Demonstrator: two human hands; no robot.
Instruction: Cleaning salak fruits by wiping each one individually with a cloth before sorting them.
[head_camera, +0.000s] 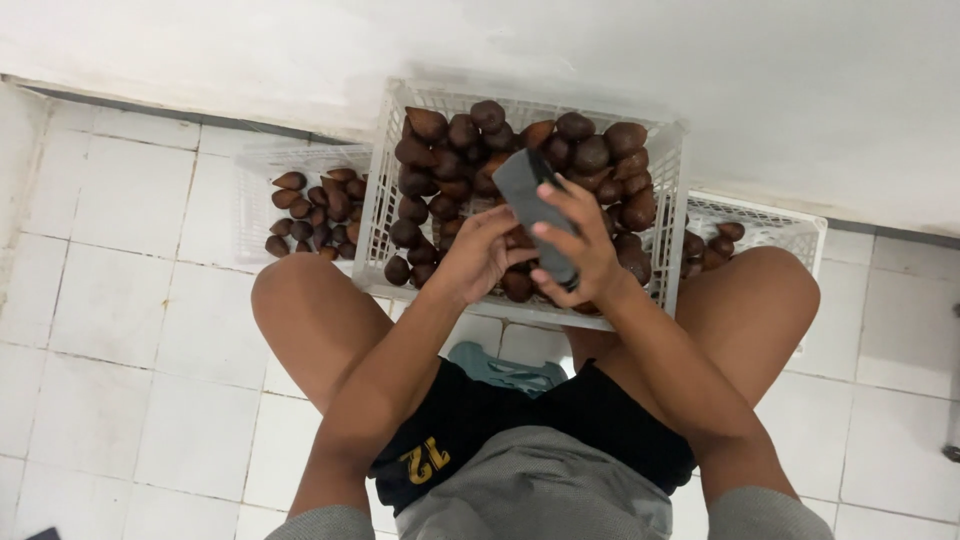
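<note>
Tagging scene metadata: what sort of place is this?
Probably a home or small sorting spot on a floor: white tiled floor, plain white wall, white plastic crates of brown scaly fruit.

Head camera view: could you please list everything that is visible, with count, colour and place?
middle crate: one, white plastic lattice, on the floor between the knees, piled full of fruit
scaly fruit: too many to count, dark brown, heaped in the middle crate
left crate: one, white, beside the middle crate, partly filled with the same brown fruit
right crate: one, white, behind the right knee, a few brown fruit inside
brush-like block: one, dark grey, above the middle crate
floor: white tiles
wall: white, behind the crates
left hand: over the fruit, fingertips near the block
right hand: grip closed around the block
</note>
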